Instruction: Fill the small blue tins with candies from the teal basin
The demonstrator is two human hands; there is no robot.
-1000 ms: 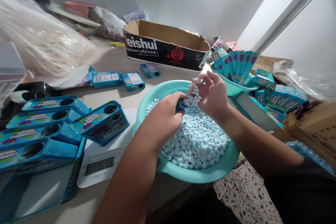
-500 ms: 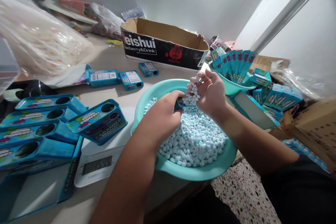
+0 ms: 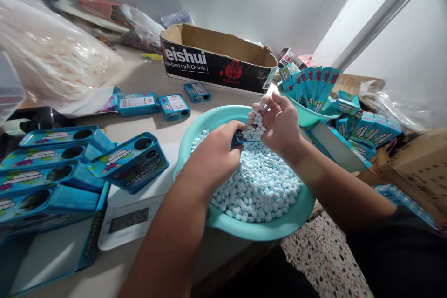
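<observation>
A teal basin (image 3: 289, 223) on the table edge holds a heap of small pale-blue candies (image 3: 260, 186). My left hand (image 3: 213, 158) is closed around a small blue tin (image 3: 239, 138), mostly hidden, held over the heap. My right hand (image 3: 279, 123) is cupped just to its right with a handful of candies (image 3: 256, 125) resting against the fingers at the tin's mouth. A blue tin (image 3: 131, 160) with a round hole sits on a white digital scale (image 3: 131, 216) left of the basin.
Several blue tins (image 3: 52, 158) lie in a row at left. Three small tins (image 3: 172, 104) lie behind the basin. A cardboard tray (image 3: 216, 58) stands at the back. A second teal bowl (image 3: 314, 116) with upright blue boxes (image 3: 310, 84) is at right. Plastic bags (image 3: 52, 56) lie far left.
Between the oldest frame and now the view shifted slightly; both hands stay together over the basin, with the candies in my right hand at the tin's opening.
</observation>
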